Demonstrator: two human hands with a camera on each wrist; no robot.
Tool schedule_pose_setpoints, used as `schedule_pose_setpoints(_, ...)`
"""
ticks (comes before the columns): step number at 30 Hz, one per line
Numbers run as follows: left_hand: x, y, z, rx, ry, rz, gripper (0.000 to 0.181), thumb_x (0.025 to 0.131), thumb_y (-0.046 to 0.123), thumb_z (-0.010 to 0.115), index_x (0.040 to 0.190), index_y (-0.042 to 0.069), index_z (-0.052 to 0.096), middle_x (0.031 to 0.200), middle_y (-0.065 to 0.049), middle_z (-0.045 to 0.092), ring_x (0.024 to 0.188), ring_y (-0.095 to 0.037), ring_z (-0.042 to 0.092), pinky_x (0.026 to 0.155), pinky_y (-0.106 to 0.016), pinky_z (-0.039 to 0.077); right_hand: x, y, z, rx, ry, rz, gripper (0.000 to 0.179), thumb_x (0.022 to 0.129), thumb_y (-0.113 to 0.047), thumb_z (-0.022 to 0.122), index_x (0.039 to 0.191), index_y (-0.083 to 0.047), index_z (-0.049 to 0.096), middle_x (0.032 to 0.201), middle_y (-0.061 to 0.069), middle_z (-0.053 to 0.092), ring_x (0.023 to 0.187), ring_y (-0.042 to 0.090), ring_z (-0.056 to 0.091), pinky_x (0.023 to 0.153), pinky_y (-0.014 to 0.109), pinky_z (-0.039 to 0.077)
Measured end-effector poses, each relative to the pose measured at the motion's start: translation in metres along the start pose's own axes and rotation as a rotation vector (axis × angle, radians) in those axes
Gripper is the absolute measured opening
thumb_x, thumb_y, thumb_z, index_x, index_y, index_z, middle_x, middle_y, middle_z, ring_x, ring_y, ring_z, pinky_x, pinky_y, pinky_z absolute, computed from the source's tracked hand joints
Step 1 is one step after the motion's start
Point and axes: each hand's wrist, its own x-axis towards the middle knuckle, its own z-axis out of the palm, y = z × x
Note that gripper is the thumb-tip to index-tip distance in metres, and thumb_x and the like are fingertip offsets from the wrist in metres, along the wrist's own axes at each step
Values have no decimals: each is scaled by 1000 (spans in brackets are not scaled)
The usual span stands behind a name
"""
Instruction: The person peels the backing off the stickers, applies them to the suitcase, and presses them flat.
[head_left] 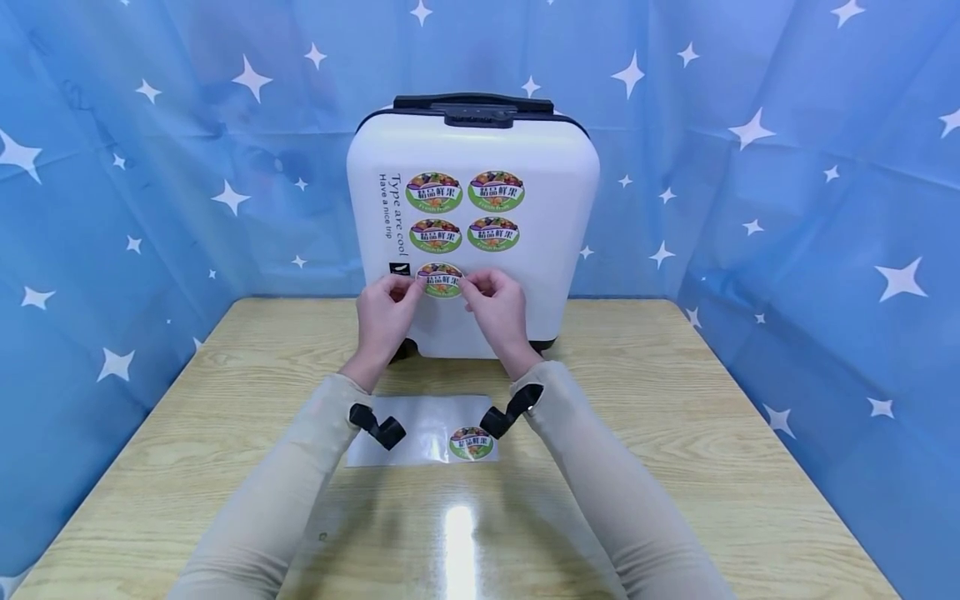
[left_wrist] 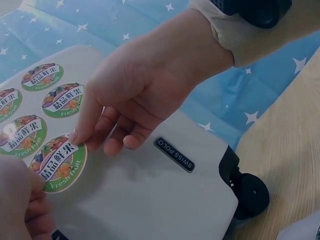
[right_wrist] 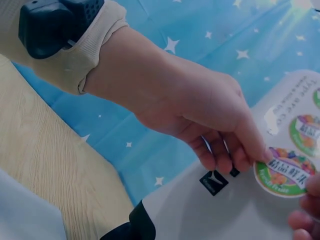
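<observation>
A white suitcase (head_left: 551,217) stands upright on the table, with several oval fruit stickers (head_left: 433,192) in two rows on its front. Under the left column is another oval sticker (head_left: 441,282), lying close over the suitcase face. My left hand (head_left: 386,313) pinches its left edge between thumb and finger, beside the black square label (right_wrist: 214,183). On the opposite edge, the thumb and forefinger of my right hand (head_left: 498,310) pinch it; the left wrist view shows this right hand (left_wrist: 142,85) with its other fingers curled loosely above the suitcase.
On the wooden table (head_left: 660,400), a glossy backing sheet (head_left: 401,425) lies in front of the suitcase, with one oval sticker (head_left: 472,443) at its right end. Blue star-patterned curtain (head_left: 697,158) surrounds the back and sides. A suitcase wheel (left_wrist: 251,195) shows at the lower corner.
</observation>
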Motion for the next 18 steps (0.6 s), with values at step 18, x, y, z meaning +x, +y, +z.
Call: schedule_pose_setpoints(18,5,0,3,32,14,-51,25,89,24,64,89,0,69,81,-11,64,70,-20,55,59,-28,45,6,2,14,-136,92,-88,13,88,-16,65,88,-3,65,78,5,64,67,16,56,57,25,46)
